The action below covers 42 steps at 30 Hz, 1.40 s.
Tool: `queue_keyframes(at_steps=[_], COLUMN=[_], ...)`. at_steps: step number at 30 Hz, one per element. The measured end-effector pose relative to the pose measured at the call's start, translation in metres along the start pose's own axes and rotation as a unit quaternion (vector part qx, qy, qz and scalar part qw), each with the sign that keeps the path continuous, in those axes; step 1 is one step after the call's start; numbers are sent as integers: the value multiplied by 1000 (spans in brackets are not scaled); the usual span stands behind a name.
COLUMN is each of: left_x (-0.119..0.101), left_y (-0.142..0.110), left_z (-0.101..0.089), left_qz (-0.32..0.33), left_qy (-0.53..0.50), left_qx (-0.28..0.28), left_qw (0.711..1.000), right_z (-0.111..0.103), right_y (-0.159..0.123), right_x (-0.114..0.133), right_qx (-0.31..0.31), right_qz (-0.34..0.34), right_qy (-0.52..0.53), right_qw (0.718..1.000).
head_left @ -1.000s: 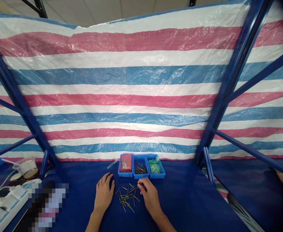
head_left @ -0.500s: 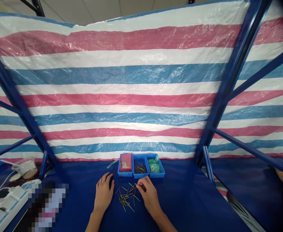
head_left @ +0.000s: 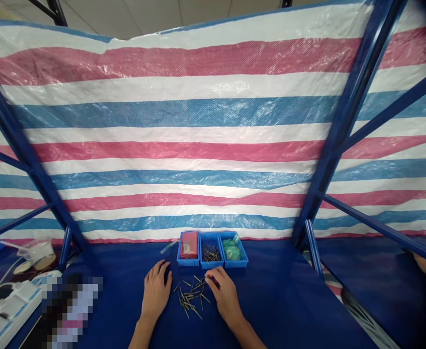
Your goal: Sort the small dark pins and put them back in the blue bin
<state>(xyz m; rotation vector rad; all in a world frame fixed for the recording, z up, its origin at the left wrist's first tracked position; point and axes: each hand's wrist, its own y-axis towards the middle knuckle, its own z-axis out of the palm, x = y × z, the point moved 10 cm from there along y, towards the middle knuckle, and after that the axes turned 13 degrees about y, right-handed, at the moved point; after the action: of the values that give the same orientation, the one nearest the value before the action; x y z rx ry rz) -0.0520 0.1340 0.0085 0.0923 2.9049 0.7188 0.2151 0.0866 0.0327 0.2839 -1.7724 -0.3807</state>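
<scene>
Several thin gold and dark metal pieces that look like small drill bits (head_left: 189, 301) lie loosely spread on the blue tabletop (head_left: 285, 300). My left hand (head_left: 156, 286) rests palm down just left of them, fingers stretched out, holding nothing. On the right side of the pile, my right hand (head_left: 224, 293) has thumb and index finger pinched together at its upper right edge. Whatever is between those fingertips is too small to make out. Just beyond the hands stands a blue bin (head_left: 210, 265) of similar dark metal pieces.
Flanking that bin are a blue bin with red packets (head_left: 189, 243) and another with green packets (head_left: 232, 249). A clear tube (head_left: 169, 246) lies to their left. White power strips (head_left: 12, 305) sit far left. Blue frame posts (head_left: 318, 184) and a striped sheet (head_left: 198, 150) enclose the back.
Both my hands and the metal pieces stay practically where they were. At the far right edge, another person's fingers show more now.
</scene>
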Motion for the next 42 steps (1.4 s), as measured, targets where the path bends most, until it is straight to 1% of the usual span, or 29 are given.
queue_keyframes(at_steps=[4, 10, 14, 17, 24, 31, 38, 42], left_x=[1, -1, -1, -1, -2, 0, 0, -1], left_y=[0, 0, 0, 0, 0, 0, 0, 0], left_z=[2, 0, -2, -2, -2, 1, 1, 0], left_qz=[0, -1, -1, -2, -3, 2, 1, 2], left_qy=[-7, -9, -11, -13, -5, -5, 1, 2], left_qx=[8, 6, 5, 8, 11, 2, 4, 3], left_qw=[1000, 1000, 1000, 1000, 1000, 1000, 1000, 1000], right_z=[3, 2, 1, -2, 3, 2, 2, 1], right_y=[-1, -1, 0, 0, -1, -1, -1, -1], right_x=[-6, -7, -11, -10, 3, -2, -3, -9], right_qx=[10, -12, -19, -28, 15, 8, 8, 1], right_qz=[21, -4, 8, 14, -10, -11, 4, 16], right_qy=[27, -13, -22, -16, -2, 5, 25, 18], right_qw=[999, 1000, 1000, 999, 1000, 1000, 1000, 1000])
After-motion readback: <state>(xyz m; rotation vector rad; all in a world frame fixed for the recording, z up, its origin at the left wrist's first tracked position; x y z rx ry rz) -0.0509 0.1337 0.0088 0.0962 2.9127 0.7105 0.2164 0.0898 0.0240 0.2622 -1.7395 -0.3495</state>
